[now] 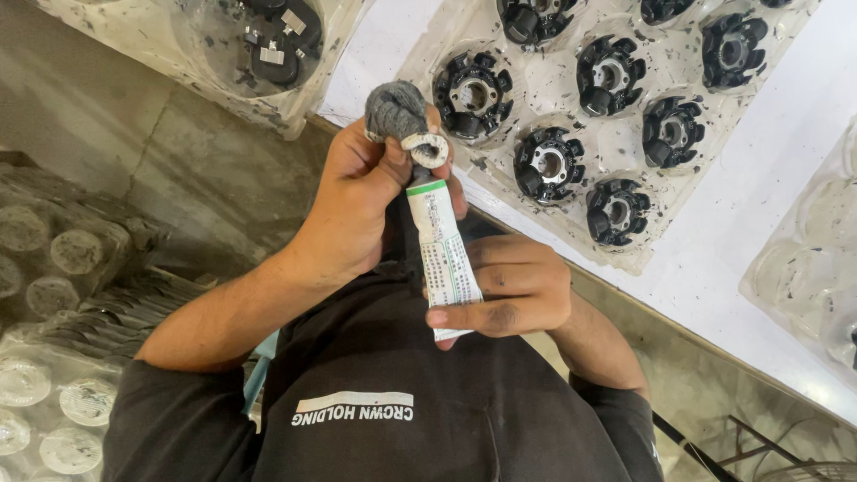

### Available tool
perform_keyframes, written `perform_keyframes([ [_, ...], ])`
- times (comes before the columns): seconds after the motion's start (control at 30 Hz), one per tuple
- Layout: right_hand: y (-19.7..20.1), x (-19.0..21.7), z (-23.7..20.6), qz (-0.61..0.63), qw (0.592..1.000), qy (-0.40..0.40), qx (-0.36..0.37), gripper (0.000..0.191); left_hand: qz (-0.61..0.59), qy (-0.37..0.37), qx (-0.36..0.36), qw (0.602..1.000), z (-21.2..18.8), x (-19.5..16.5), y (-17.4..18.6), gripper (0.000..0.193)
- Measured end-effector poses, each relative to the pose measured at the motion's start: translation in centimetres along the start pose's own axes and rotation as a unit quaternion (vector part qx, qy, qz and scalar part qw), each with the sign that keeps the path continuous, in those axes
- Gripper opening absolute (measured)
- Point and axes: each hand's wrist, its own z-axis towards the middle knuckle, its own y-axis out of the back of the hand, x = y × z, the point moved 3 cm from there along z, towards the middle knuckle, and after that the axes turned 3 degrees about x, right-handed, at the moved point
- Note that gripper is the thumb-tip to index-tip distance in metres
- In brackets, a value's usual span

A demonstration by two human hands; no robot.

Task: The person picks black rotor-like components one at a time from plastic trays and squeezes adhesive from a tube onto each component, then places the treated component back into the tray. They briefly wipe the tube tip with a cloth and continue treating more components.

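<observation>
My right hand (513, 295) grips the lower body of a white tube (444, 263) with a green band near its neck, held upright in front of my chest. My left hand (353, 210) is closed around the tube's top end. There it pinches a small pale ring (428, 148) against the nozzle. A finger of that hand is wrapped in grey cloth (395, 109). Both hands hover at the near edge of a white table (768, 205).
A clear plastic tray (571, 223) on the table holds several black round parts (547, 163) in moulded pockets. Another clear tray (268, 98) with a black part lies at top left, and a third (803, 268) at right. Stacked clear trays (54, 268) sit low at left.
</observation>
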Motion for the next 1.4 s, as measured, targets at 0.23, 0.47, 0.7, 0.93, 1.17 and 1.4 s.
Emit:
perform_keyframes([
  [0.23,-0.4,0.0,0.3,0.015,1.0,0.011,-0.006,0.04,0.0,0.015,0.01,1.0,-0.6,-0.4,-0.8,0.026],
  [0.47,-1.5,1.1,-1.1,0.085,0.984,-0.149,-0.052,0.035,0.089,-0.117,0.062,0.987,-0.8,-2.5,-1.1,0.026],
  [0.7,-5.1,2.3,-4.2,0.418,0.807,-0.32,-0.268,0.065,0.173,-0.133,0.047,0.975,-1.5,-4.1,-2.8,0.021],
  [0.93,-7.0,1.3,-6.5,0.468,0.718,-0.375,-0.353,0.048,0.301,-0.238,0.141,0.913,-1.7,-4.3,-3.1,0.026],
  [1.17,-6.1,1.1,-6.6,0.159,0.83,-0.346,-0.407,0.041,0.499,-0.29,0.039,0.815,-1.5,-5.3,-4.0,0.013],
  [1.4,-5.1,0.9,-6.2,-0.08,0.892,-0.294,-0.333,0.047,0.512,-0.241,-0.025,0.824,-2.2,-5.1,-3.2,0.01],
])
